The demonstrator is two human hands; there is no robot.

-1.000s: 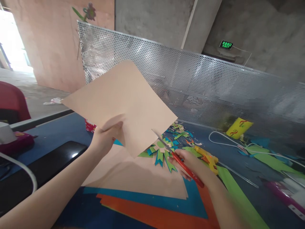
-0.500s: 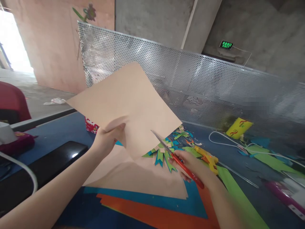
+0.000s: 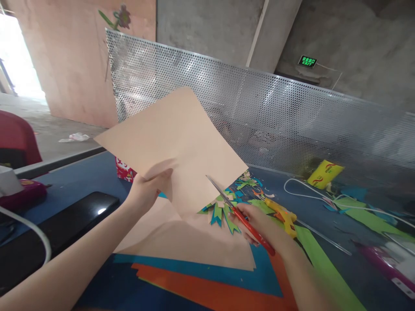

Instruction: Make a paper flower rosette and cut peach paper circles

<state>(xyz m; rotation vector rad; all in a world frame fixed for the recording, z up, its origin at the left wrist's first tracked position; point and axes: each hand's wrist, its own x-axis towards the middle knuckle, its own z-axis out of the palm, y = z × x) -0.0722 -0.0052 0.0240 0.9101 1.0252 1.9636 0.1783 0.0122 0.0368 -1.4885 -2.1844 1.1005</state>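
Left hand (image 3: 147, 192): I see it pinching the peach paper sheet (image 3: 175, 147) at its lower edge, holding it up over the table.
Right hand (image 3: 259, 224): closed around red-handled scissors (image 3: 240, 216).
Blades: point up-left toward the sheet's lower right edge, seemingly just touching it.
Nearer hand: right.

Craft bench in a bare concrete workshop

Raw grey concrete walls (image 3: 210, 26), a green lit exit sign (image 3: 308, 61) and a perforated metal screen (image 3: 275, 116) enclose a blue worktable (image 3: 84, 177) strewn with coloured paper scraps (image 3: 241, 183), an orange-and-yellow glue gun (image 3: 280, 212) and white cable (image 3: 311, 198).
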